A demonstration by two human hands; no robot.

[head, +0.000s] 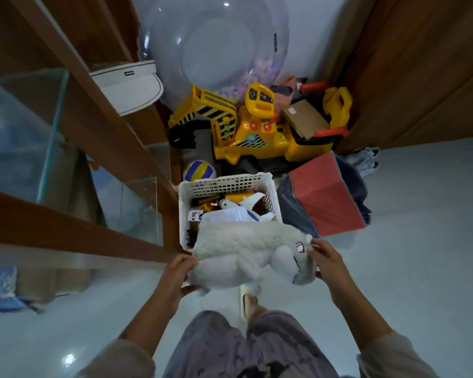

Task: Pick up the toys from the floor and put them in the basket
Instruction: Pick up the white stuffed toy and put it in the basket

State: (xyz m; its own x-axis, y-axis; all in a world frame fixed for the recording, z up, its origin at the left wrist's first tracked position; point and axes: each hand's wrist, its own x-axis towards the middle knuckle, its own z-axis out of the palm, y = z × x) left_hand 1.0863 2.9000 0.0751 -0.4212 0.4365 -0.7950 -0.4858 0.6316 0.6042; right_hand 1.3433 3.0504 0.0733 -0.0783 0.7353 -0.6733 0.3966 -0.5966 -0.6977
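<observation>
A white fluffy plush sheep (246,253) hangs in both my hands, over the near edge of the white plastic basket (230,184). My left hand (179,274) grips its rear end. My right hand (327,257) holds its head. The basket stands on the floor and holds several toys, among them a white and yellow toy plane (243,204) and a clear plastic box (224,215). The sheep hides the basket's near rim.
Behind the basket stand a yellow ride-on excavator (257,126) and a blue and yellow ball (199,170). A red box (325,195) sits to its right, wooden shelves with glass tanks (25,132) to the left. A big clear inflatable ring (216,45) leans on the wall. Pale floor lies right.
</observation>
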